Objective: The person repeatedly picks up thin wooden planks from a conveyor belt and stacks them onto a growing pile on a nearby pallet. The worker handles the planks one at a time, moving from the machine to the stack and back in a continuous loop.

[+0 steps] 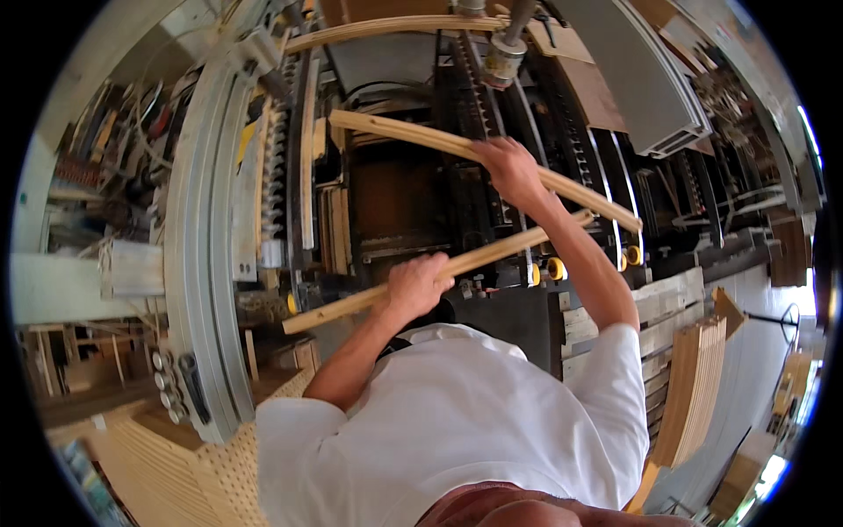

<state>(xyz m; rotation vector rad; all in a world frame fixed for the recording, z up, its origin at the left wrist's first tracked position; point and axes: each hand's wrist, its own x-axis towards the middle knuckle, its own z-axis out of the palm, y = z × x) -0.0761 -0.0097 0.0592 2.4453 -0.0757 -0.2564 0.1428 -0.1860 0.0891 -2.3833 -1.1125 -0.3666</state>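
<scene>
My left hand (416,285) is closed around a long, pale wooden strip (496,251) close in front of my body. That strip slants, its left end lower and its right end higher, passing near my right forearm. Farther out, my right hand (510,172) grips a second wooden strip (399,130) near its middle; this one slopes down toward the right. Small dark holes or marks show along both strips. Beneath them lies a machine with dark rails (571,145) and toothed edges. My palms and some fingers are hidden.
Another wooden strip (386,32) lies across the machine's far side. A grey metal beam (206,228) runs along the left, and a grey housing (650,75) juts in at the upper right. Stacked wooden strips (692,395) stand at the right, beside a slatted pallet (672,303).
</scene>
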